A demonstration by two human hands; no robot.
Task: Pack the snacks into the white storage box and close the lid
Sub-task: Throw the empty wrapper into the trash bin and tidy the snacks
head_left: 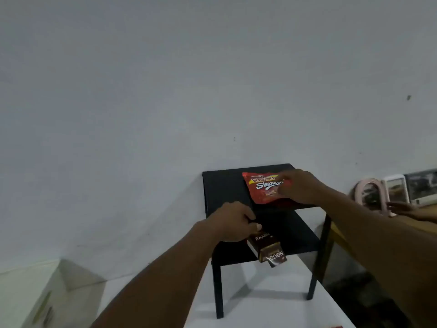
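A red snack bag (262, 188) printed "Share" lies on the top shelf of a small black rack (222, 185). My right hand (299, 187) grips the bag's right edge. My left hand (233, 221) holds a dark brown Nextar snack box (262, 242) at the front of the lower shelf. A brown Nextar packet (274, 256) sticks out of the box's near end, past the shelf edge. The white storage box (35, 297) shows only partly at the bottom left corner.
The black rack stands on a white table (260, 308) against a grey wall. At the right, a mirror (369, 192) and a phone (396, 188) stand on a wooden surface, with another person's hand (406, 209) beside them. Something red (335, 326) peeks in at the bottom edge.
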